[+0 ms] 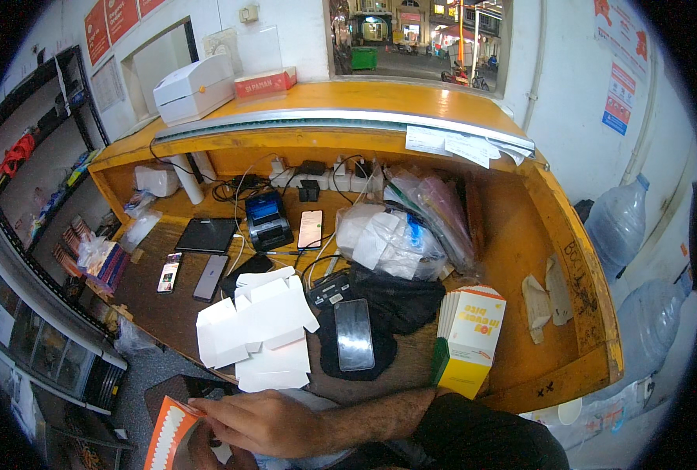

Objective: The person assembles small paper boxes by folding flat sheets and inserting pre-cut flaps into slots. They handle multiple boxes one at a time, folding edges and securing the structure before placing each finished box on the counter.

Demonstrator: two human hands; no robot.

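An orange-and-white carton (pixel 170 435) stands tilted at the lower edge, partly cut off by the picture's rim. My right hand (pixel 266 423) reaches across from the right, its fingers closed on the carton's upper edge. Lower down, in shadow, my left hand (pixel 201 448) is against the same carton; its fingers are partly hidden and appear closed on it. Just beyond my hands, unfolded white cartons (pixel 266 329) lie flat on the brown tabletop (pixel 141 278). To the right of my forearm, a stack of flattened yellow, green and white cartons (pixel 470 337) leans upright.
A dark phone (pixel 354 334) rests on black cloth (pixel 411 301). Other phones (pixel 210 278) lie farther left. A blue-black printer (pixel 268 221), cables and plastic bags (pixel 391 239) fill the back. A raised counter (pixel 348 107) bears a white printer (pixel 194 90). Large water bottles (pixel 619 223) stand at right.
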